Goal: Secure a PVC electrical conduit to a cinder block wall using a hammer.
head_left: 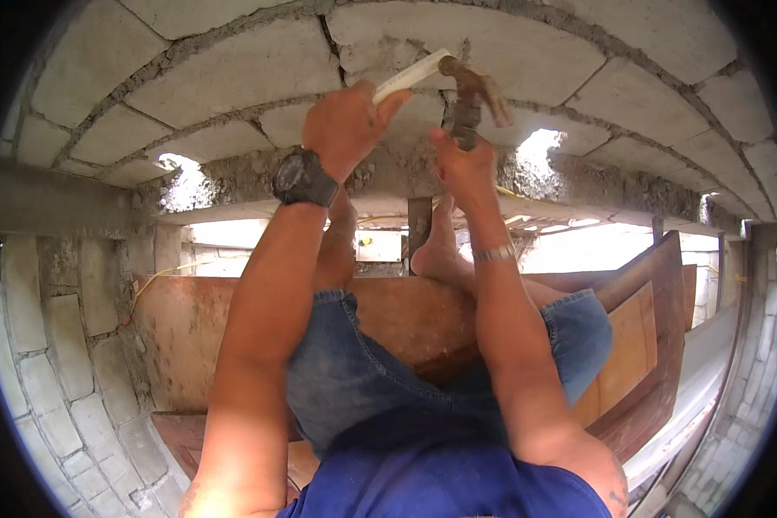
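Note:
My left hand (344, 128), with a black watch on its wrist, is closed around a white pipe-like piece (413, 76). This piece slants up to the right in front of the block wall (242, 65). My right hand (468, 173) grips the handle of a claw hammer (478, 90), held upright. The hammer's striking face is at the far end of the white piece and appears to touch it. I cannot tell whether the piece is hollow, and its lower end is hidden in my left fist.
Mortar joints and a rough concrete ledge (371, 177) run across the wall, with bright gaps below. My legs are bent over wooden boards (190, 337). A panelled wooden door (639, 345) leans at the right. Block walls stand on both sides.

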`<state>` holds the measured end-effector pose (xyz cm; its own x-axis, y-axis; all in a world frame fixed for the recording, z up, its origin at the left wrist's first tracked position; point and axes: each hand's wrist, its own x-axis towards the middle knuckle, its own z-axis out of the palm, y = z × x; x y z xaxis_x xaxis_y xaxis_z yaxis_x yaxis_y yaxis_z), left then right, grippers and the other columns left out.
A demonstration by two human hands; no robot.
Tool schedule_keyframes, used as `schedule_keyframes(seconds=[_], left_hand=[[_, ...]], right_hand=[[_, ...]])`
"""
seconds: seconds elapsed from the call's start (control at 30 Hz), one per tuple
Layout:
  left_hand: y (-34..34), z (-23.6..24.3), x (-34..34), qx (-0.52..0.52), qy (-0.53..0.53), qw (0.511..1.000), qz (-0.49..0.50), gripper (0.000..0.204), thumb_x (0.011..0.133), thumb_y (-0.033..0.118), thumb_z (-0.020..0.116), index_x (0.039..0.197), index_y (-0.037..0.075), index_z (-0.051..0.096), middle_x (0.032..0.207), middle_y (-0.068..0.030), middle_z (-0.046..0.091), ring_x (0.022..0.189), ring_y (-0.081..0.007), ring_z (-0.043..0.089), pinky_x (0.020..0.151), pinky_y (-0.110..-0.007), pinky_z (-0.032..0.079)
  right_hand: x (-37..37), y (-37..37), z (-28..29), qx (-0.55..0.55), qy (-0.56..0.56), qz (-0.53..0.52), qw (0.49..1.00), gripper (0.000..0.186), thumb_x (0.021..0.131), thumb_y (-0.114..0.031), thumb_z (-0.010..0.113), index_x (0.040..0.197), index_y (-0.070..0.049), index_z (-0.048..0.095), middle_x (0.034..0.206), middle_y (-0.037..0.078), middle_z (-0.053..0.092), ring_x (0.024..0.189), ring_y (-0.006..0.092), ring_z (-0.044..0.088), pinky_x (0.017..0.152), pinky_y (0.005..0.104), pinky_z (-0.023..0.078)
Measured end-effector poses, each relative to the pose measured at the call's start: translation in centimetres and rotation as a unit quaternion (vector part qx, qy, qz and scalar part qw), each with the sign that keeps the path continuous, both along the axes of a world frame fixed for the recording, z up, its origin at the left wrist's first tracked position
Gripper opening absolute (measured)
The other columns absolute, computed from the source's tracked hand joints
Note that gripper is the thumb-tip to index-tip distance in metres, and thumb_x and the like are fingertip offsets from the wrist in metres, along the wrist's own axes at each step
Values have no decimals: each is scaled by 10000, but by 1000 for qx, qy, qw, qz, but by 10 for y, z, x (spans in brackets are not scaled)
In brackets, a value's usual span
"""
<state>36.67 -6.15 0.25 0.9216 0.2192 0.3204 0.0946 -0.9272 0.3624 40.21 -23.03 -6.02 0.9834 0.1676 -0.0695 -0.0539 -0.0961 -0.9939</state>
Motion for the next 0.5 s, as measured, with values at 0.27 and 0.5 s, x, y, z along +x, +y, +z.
schedule_keyframes(seconds=[0.27,0.5], left_hand=[[-24,6,9,8,7,1000,3,572,878,555,539,756,0,599,598,-179,596,574,-369,601,519,-439,469],[-23,10,9,-20,9,1000,6,597,880,584,516,732,10,586,564,-158,577,550,-361,583,514,-425,456]], right_hand=[[-7,-6,-7,-210,-580,-150,773,274,862,-272,689,760,-56,554,589,43,565,510,120,533,476,265,417],[-23,-39,37,358,-272,87,889,28,913,-2,522,892,16,528,725,68,596,592,101,544,522,229,448]])
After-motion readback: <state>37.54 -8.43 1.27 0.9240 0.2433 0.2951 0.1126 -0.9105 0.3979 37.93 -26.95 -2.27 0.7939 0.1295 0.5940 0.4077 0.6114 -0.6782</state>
